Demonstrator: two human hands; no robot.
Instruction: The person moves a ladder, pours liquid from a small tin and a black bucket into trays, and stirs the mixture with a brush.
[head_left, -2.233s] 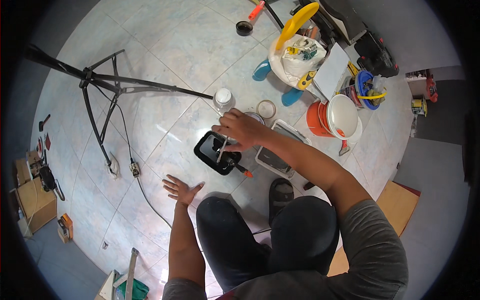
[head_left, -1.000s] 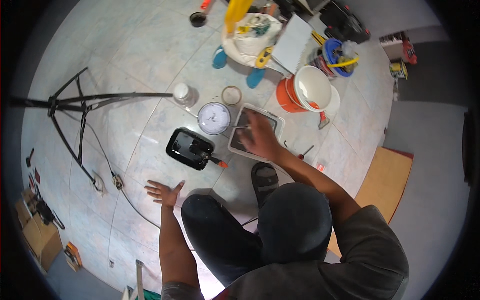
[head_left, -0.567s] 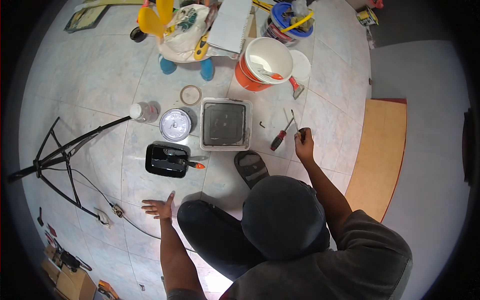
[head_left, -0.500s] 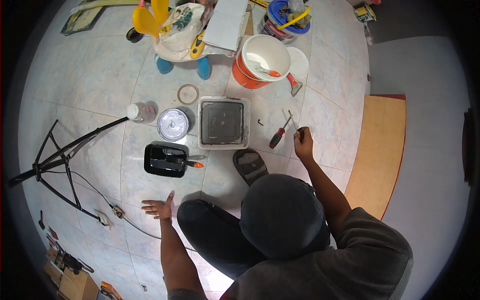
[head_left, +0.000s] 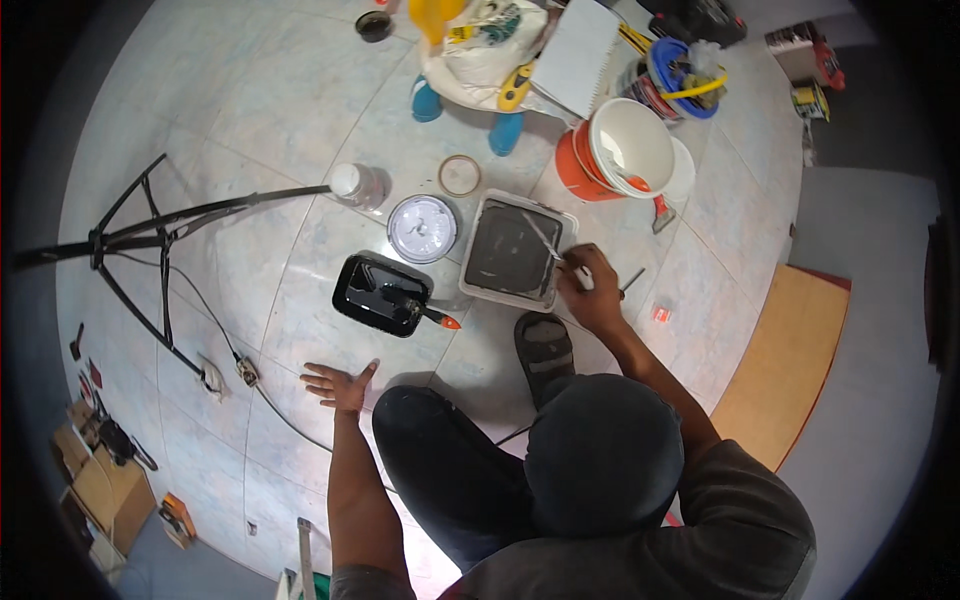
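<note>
My right hand (head_left: 592, 288) is closed on a slim pale metal tool (head_left: 540, 232), its kind unclear. The tool reaches over a square translucent tub (head_left: 481, 292) with a dark grey lid or surface. Whether its tip touches is hard to tell. My left hand (head_left: 338, 387) hangs in the air, fingers spread and nothing in it. Ahead of it lies a black tray (head_left: 352, 312) of glossy black liquid, with an orange-tipped brush (head_left: 425, 312) resting across its edge. Between tray and tub stands a round tin (head_left: 422, 229) with a silvery lid. A dark rod (head_left: 633, 280) shows beside my right hand, partly hidden.
A white jar (head_left: 358, 185) and a tape ring (head_left: 460, 175) lie farther off. An orange-and-white bucket (head_left: 590, 165) stands at far right, near a scraper (head_left: 663, 215). A black metal stand (head_left: 130, 240) and a cable (head_left: 285, 420) occupy the left. A wooden board (head_left: 770, 370) lies right.
My right hand has moved left from beside the screwdriver to the tub's right edge, bringing the slim tool over it. My left hand stays spread. The view has shifted and turned.
</note>
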